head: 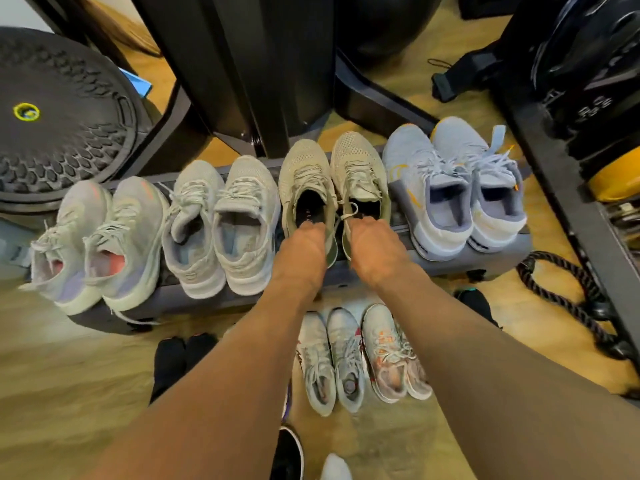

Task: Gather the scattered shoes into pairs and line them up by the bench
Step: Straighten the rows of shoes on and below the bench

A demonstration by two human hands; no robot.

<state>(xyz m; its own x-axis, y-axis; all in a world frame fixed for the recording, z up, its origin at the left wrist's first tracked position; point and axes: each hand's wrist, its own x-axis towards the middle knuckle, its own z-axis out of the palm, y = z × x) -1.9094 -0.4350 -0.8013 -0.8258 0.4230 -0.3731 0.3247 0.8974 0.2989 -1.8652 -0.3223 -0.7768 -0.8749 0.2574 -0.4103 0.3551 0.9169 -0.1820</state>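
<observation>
**Seating the olive pair square in the row**

The black bench frame (242,81) rises behind a low dark platform (498,252), and the platform carries the line-up. From left to right it holds a mint pair with pink insoles (104,237), a pale grey pair (221,220), the olive knit sneakers (306,174) and a light-blue pair with yellow trim (450,174). All toes point toward the frame. More shoes wait on the wooden floor (69,375) in front: white-and-orange sneakers (346,358) and some black shoes (180,358).

The olive pair sits in the gap between the grey and blue pairs, the two shoes touching along their inner sides. The left hand (304,244) grasps the heel of the left shoe and the right hand (372,244) grasps the heel of the right one. The fingers curl over the collars, though the backs of the hands hide whether they hook inside or only pinch the rim.

To finish well, I would push both heels forward together so that the toes stay level. The heels should end in line with those of the neighbouring pairs, and the shoes should not crowd the grey pair on the left. A loose lace (349,211) lies across the right shoe's opening, just in front of the fingers. It is best tucked in, or at least kept from snagging as the hands let go.
</observation>
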